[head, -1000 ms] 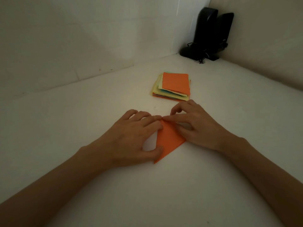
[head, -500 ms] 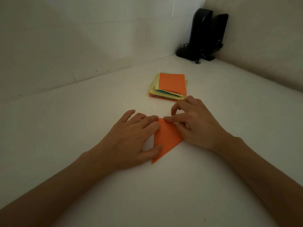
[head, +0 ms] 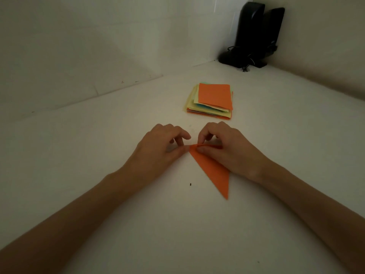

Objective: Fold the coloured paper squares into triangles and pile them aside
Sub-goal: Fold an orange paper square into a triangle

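1. White table (head: pixel 75 159) surface is spread across the dim view, and pale walls are met at its far edges.
2. At the left, the left hand (head: pixel 160 149) is held low over the table with its fingers curled. Its thumb and forefinger are brought together at the far-left corner of the folded orange paper (head: pixel 214 171), which appears to be pinched, though the contact is left uncertain by the dim light.
3. A small dark speck (head: pixel 190 184) is seen on the table nearer the person than that hand, apart from the paper.
4. The folded orange paper is laid mid-table between the two hands as a long triangle. One point is directed towards the person, and the far edge is raised slightly where it is held.
5. Beyond the hands, a stack of coloured paper squares (head: pixel 210 103) is placed flat on the table, near them but not touched. An orange square is on top, and yellow, blue-green and orange sheets are shown unevenly beneath.
6. To the right, the right hand (head: pixel 229 149) is set on the paper. The thumb is pressed on its upper face and the forefinger is curled over the raised edge, so that the edge is pinched.
7. In the far right corner, two black speakers (head: pixel 254 32) are stood upright side by side, with thin cable tangled at their base.
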A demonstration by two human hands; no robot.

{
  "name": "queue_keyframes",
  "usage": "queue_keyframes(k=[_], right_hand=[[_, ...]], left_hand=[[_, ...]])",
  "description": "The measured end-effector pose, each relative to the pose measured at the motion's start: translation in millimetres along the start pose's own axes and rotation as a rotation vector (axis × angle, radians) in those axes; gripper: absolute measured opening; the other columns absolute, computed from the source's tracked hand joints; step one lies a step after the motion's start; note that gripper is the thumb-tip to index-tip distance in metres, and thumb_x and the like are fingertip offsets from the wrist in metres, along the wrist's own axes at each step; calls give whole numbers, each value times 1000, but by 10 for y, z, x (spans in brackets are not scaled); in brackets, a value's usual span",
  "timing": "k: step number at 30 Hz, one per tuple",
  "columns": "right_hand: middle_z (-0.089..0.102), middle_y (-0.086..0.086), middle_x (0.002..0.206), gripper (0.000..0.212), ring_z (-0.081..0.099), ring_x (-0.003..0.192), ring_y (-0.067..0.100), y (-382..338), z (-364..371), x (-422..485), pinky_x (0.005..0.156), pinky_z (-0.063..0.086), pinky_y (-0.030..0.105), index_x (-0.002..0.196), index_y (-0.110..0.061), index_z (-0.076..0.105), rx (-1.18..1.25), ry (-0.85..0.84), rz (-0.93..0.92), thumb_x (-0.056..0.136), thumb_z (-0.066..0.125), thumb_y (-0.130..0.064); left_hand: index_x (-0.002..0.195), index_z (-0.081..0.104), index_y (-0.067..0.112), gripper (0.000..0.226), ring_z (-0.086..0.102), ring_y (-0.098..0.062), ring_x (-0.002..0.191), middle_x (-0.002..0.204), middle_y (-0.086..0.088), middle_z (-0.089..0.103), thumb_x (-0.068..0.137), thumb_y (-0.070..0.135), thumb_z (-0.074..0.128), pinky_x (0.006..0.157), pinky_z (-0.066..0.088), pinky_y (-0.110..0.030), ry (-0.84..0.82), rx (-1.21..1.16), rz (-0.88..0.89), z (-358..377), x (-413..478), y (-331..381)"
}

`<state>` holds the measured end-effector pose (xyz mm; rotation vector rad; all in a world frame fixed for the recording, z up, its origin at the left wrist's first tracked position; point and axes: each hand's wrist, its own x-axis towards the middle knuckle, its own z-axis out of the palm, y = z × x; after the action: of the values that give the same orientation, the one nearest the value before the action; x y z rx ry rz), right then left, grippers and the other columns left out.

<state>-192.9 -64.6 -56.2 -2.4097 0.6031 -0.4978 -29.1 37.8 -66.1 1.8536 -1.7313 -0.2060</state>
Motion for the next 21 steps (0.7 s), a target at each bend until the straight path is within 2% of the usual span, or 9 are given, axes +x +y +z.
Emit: queue_keyframes(k=[3, 5, 7, 10, 13, 16, 19, 21], right_hand=[[52, -18, 86, 10, 44, 91, 2, 20, 25, 10, 74, 34, 4, 87, -24, 55, -45, 13, -33, 89, 63, -19], [57, -9, 88, 1, 45, 85, 7, 48, 22, 28, 75, 34, 9, 89, -21, 61, -121, 30, -98, 89, 62, -20], [60, -2, 90, 13, 45, 82, 10, 74, -9, 20, 74, 33, 16, 93, -17, 67, -244, -10, -222, 87, 57, -23], [59, 0, 94, 37, 45, 83, 13, 97, -105, -42, 71, 34, 21, 106, -19, 71, -360, -114, -343, 82, 43, -21], [55, -1, 103, 54, 42, 89, 11, 92, -193, -93, 74, 35, 21, 120, -24, 65, -431, -217, -347, 74, 38, -22], [52, -3, 110, 57, 44, 94, 14, 55, -218, -143, 79, 36, 29, 128, -30, 59, -515, -270, -313, 74, 39, -26], [53, -4, 108, 51, 44, 92, 12, 21, -208, -161, 78, 35, 29, 129, -31, 57, -431, -226, -230, 86, 32, -40], [53, -4, 102, 53, 46, 89, 11, 21, -183, -146, 75, 33, 27, 125, -30, 61, -421, -182, -172, 89, 30, -54]], left_hand=[[96, 68, 20, 11, 45, -9, 89, 91, 11, 50, 89, 25, 62, 77, 36, -23, -2, 32, 36, 28, 16, -25], [92, 69, 18, 9, 47, -10, 87, 90, 10, 51, 89, 23, 63, 76, 39, -26, 32, 53, 75, 33, 17, -36], [88, 69, 16, 16, 51, -13, 81, 87, 4, 59, 88, 25, 57, 68, 42, -28, 35, 146, 219, 6, 26, -58], [93, 72, 13, 33, 50, -9, 80, 90, -2, 66, 85, 20, 41, 62, 44, -24, -95, 231, 388, -98, 14, -108], [99, 74, 14, 47, 61, -16, 79, 95, -3, 68, 79, 10, 31, 60, 48, -27, -139, 291, 462, -183, -22, -90], [96, 75, 14, 48, 65, -22, 71, 92, -3, 70, 79, 8, 30, 59, 42, -25, -126, 328, 468, -194, -35, -26], [94, 75, 15, 43, 64, -19, 70, 90, -1, 69, 82, 14, 34, 60, 36, -22, -91, 380, 451, -178, -57, 0], [93, 73, 16, 39, 63, -17, 71, 90, 0, 68, 82, 22, 36, 58, 39, -21, -88, 364, 406, -146, -96, 16]])
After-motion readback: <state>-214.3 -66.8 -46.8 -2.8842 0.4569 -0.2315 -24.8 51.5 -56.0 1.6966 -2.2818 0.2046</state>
